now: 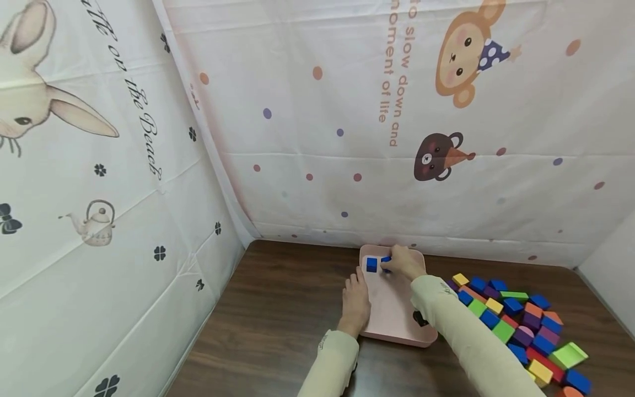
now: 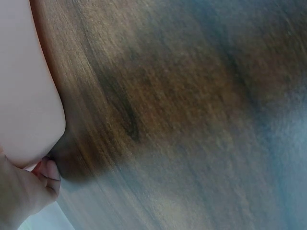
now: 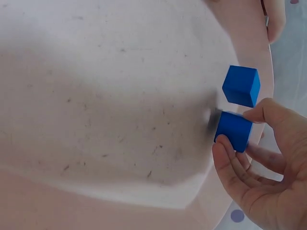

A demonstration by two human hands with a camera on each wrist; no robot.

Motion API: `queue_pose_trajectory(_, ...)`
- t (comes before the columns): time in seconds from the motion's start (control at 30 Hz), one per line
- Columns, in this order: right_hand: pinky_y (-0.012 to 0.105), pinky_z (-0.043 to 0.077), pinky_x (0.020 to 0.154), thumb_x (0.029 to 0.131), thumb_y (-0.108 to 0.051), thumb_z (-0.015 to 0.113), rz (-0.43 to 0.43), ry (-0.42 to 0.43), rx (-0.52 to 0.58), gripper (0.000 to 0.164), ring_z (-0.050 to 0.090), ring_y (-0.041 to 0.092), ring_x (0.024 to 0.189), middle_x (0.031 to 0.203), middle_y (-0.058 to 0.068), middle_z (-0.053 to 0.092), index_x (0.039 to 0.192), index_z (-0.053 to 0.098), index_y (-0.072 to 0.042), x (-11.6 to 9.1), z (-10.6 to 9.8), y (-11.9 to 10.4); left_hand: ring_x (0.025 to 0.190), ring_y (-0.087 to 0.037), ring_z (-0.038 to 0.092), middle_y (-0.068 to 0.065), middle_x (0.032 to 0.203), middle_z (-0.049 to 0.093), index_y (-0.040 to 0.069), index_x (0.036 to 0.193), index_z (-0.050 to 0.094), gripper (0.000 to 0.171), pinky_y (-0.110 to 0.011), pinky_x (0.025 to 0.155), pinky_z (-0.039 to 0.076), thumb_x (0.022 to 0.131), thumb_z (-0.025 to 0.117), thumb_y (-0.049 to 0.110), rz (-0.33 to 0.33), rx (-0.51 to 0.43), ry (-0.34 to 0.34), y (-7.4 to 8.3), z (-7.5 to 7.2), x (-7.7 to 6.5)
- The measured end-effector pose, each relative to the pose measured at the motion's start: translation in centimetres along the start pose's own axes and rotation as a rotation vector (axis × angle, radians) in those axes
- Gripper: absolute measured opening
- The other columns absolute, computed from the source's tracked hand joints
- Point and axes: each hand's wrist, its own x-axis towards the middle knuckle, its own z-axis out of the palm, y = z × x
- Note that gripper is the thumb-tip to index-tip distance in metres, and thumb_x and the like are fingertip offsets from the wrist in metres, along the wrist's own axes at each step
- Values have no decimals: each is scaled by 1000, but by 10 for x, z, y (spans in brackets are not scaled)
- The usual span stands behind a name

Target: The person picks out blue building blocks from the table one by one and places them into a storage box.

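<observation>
The right hand (image 1: 404,263) has a blue cube (image 3: 233,132) pinched between thumb and fingers, the gap just as wide as the block. The cube is plain, evenly coloured and crisp-edged, at the far end of a pink tray (image 1: 389,309) with rounded corners and dark flecks on its pale floor. I can't tell whether it touches that floor; from the head view the fingers cover part of it. A second blue cube (image 3: 241,85) sits just beside it, nearer the tray's left side.

The left hand (image 1: 355,302) holds the tray's left rim, bent fingertips showing at the edge; how firmly is hard to say, as the wrist view cuts much of the hand off.

The right sleeve (image 1: 476,336) hides part of the tray's right side. Past it, coloured wooden blocks (image 1: 503,331) lie heaped on the brown wood-grain table (image 1: 268,309), the nearest ones cropped by the frame.
</observation>
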Motion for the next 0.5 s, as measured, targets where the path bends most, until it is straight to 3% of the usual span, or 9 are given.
queue_pose_trajectory(0.23,26,42,56,91,-19,73,23,5,-52,23,54,17,63,74,9,65,90,68,3,-2,7,2,115,-28,59,-15,130,58,1,154,36,82,-40,98,55,86,82,13,6,-14,16,2,0,-3)
queue_pose_trajectory(0.4,24,35,52,91,-13,69,-25,32,1,22,46,13,54,60,1,55,74,61,-3,-2,14,4,112,-28,59,-15,127,58,1,153,37,83,-39,96,55,84,83,12,12,-15,33,0,-1,-3)
queue_pose_trajectory(0.5,24,34,52,94,-13,67,-39,32,33,24,44,13,55,60,0,50,74,59,-3,-2,18,2,112,-28,59,-15,127,58,1,153,37,84,-40,97,54,84,83,11,10,-32,35,-2,0,-2)
